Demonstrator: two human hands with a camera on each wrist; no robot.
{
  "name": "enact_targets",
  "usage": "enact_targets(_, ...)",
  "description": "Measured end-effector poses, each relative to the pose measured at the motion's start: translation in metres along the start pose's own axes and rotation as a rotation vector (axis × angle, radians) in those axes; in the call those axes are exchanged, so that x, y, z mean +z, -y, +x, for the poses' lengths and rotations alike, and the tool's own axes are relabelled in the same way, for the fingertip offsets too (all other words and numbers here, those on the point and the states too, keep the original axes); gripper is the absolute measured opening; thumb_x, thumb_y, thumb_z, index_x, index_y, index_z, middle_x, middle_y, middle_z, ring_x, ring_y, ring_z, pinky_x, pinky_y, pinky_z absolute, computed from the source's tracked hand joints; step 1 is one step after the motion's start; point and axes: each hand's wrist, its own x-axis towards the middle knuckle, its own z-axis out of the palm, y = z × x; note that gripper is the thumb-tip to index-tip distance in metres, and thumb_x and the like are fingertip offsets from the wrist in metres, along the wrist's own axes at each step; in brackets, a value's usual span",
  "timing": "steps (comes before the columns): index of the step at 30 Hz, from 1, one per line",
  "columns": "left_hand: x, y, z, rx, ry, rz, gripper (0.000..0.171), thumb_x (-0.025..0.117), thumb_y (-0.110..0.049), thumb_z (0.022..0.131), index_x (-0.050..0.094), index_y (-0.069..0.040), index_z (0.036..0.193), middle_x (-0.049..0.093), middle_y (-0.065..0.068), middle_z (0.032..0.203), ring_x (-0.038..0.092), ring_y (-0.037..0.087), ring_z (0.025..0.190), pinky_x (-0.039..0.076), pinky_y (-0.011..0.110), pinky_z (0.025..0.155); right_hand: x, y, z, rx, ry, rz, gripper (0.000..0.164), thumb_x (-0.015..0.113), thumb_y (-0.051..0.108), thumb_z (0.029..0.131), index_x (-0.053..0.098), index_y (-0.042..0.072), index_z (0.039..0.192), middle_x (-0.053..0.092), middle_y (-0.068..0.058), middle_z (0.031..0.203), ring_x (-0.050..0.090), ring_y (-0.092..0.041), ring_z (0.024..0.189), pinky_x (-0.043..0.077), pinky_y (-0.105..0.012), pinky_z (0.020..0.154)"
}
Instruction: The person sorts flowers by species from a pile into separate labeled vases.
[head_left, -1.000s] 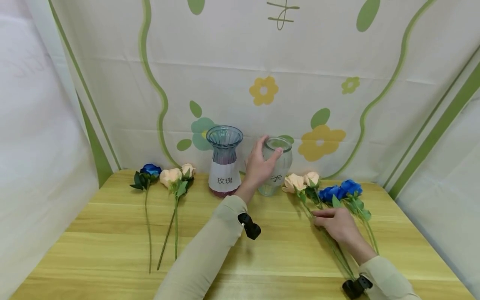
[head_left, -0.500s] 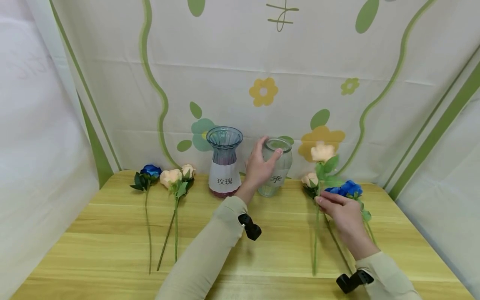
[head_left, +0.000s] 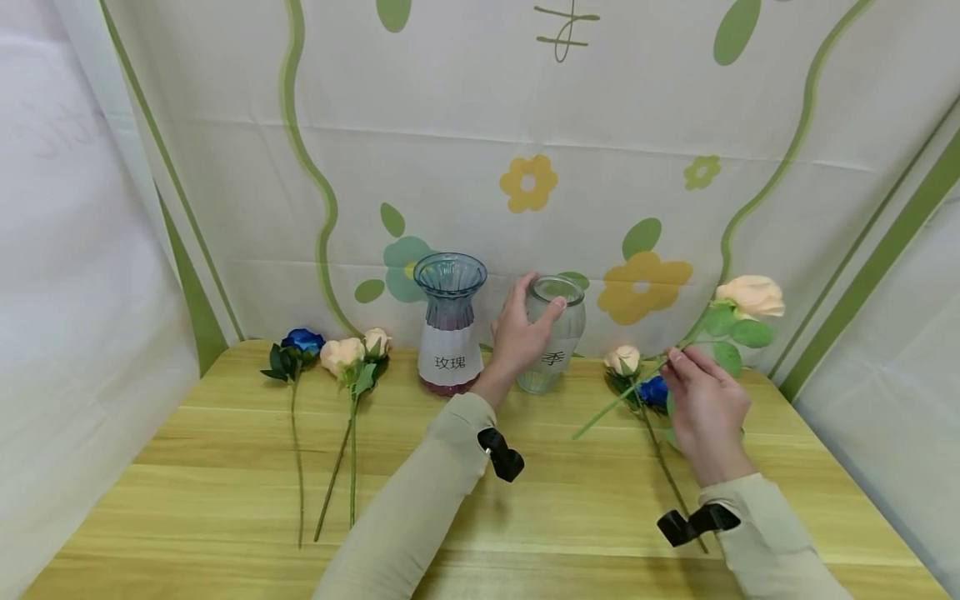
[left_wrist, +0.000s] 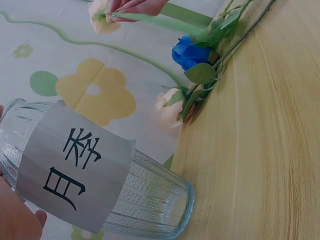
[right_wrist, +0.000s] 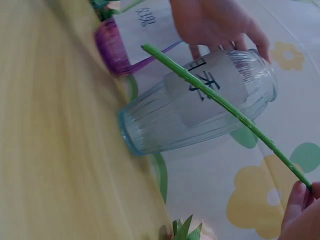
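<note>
My left hand [head_left: 519, 337] grips the neck of a clear glass vase [head_left: 566, 329], thumb in front and fingers behind. The vase stands upright at the back of the table, with a white paper label [left_wrist: 75, 167] bearing black characters. My right hand [head_left: 708, 408] pinches the stem of a peach rose [head_left: 750, 297]. The bloom leans up to the right, and the green stem [right_wrist: 215, 95] slants down left, its cut end short of the vase. Beneath it lie another peach rose [head_left: 622, 360] and a blue rose [head_left: 653, 392], partly hidden by the right hand.
Left of the clear vase stands a blue-and-purple glass vase [head_left: 450, 317] with a labelled white band. On the table's left side lie a blue rose [head_left: 303, 342] and two peach roses [head_left: 342, 357]. A printed cloth [head_left: 480, 167] hangs behind the wooden table [head_left: 555, 517].
My right hand has lifted one peach rose off the table and tilted it, bloom swinging right and stem end swinging up left towards the vase. The left hand has kept its hold.
</note>
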Motion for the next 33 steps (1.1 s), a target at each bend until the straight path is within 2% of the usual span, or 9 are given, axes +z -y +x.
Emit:
enact_targets(3,-0.001,0.000,0.000,0.001,-0.001,-0.004,0.071,0.062,-0.050,0.101,0.038,-0.024,0.164,0.044,-0.001,0.169,0.042,0.029,0.156,0.017,0.063,0.128,0.006,0.003,0.003,-0.024,-0.021,0.084,0.024,0.077,-0.012,0.089,0.070,-0.002,0.109,0.076,-0.010,0.098,0.075,-0.019,0.087,0.065,-0.027,0.075)
enact_targets(9,-0.001,0.000,0.000,-0.007,-0.002,-0.005,0.071,0.062,-0.049,0.102,0.038,-0.025,0.164,0.044,-0.001,0.169,0.042,0.029,0.156,0.016,0.062,0.129,0.016,0.012,0.010,-0.051,-0.046,0.274,0.020,0.074,-0.014,0.090,0.061,0.000,0.097,0.073,-0.013,0.100,0.068,-0.024,0.086,0.063,-0.031,0.075)
enact_targets(12,-0.002,0.000,0.000,-0.011,-0.004,-0.006,0.071,0.062,-0.048,0.102,0.038,-0.025,0.164,0.044,-0.001,0.169,0.041,0.029,0.156,0.016,0.062,0.129,0.022,0.019,0.012,-0.051,-0.051,0.359,0.021,0.073,-0.013,0.091,0.058,0.000,0.097,0.070,-0.012,0.105,0.066,-0.026,0.095,0.063,-0.031,0.082)
enact_targets(15,-0.001,0.000,0.001,-0.009,-0.002,-0.006,0.071,0.062,-0.049,0.102,0.038,-0.025,0.164,0.043,-0.001,0.169,0.041,0.028,0.156,0.016,0.062,0.129,0.027,0.025,0.014,-0.050,-0.074,0.417,0.024,0.073,-0.011,0.092,0.056,0.002,0.103,0.067,-0.011,0.111,0.063,-0.026,0.105,0.062,-0.032,0.092)
enact_targets(19,0.000,0.000,0.001,-0.010,0.003,-0.012,0.070,0.062,-0.050,0.102,0.038,-0.026,0.164,0.043,-0.002,0.169,0.041,0.028,0.156,0.015,0.062,0.129,0.032,0.028,0.016,-0.049,-0.120,0.462,0.030,0.074,-0.011,0.092,0.054,0.005,0.107,0.067,-0.011,0.112,0.062,-0.025,0.107,0.061,-0.033,0.098)
enact_targets(26,-0.001,0.000,0.000,-0.003,0.010,-0.026,0.071,0.062,-0.050,0.102,0.037,-0.025,0.164,0.042,-0.001,0.170,0.041,0.029,0.156,0.014,0.062,0.129,0.038,0.027,0.016,-0.054,-0.129,0.531,0.026,0.074,-0.011,0.092,0.057,0.005,0.104,0.066,-0.009,0.115,0.064,-0.023,0.109,0.063,-0.031,0.092)
enact_targets(30,-0.001,0.000,0.000,0.000,0.009,-0.024,0.071,0.062,-0.049,0.102,0.037,-0.024,0.164,0.042,0.000,0.170,0.041,0.029,0.156,0.015,0.062,0.128,0.044,0.024,0.015,-0.066,-0.120,0.546,0.028,0.076,-0.014,0.088,0.058,0.005,0.098,0.072,-0.011,0.106,0.068,-0.024,0.098,0.064,-0.031,0.092)
enact_targets(33,0.000,0.000,0.000,-0.001,0.004,-0.018,0.071,0.062,-0.049,0.102,0.038,-0.024,0.164,0.043,0.000,0.169,0.041,0.030,0.156,0.016,0.062,0.128,0.053,0.018,0.012,-0.079,-0.093,0.541,0.027,0.075,-0.014,0.089,0.056,0.004,0.094,0.074,-0.013,0.098,0.069,-0.026,0.086,0.065,-0.033,0.086)
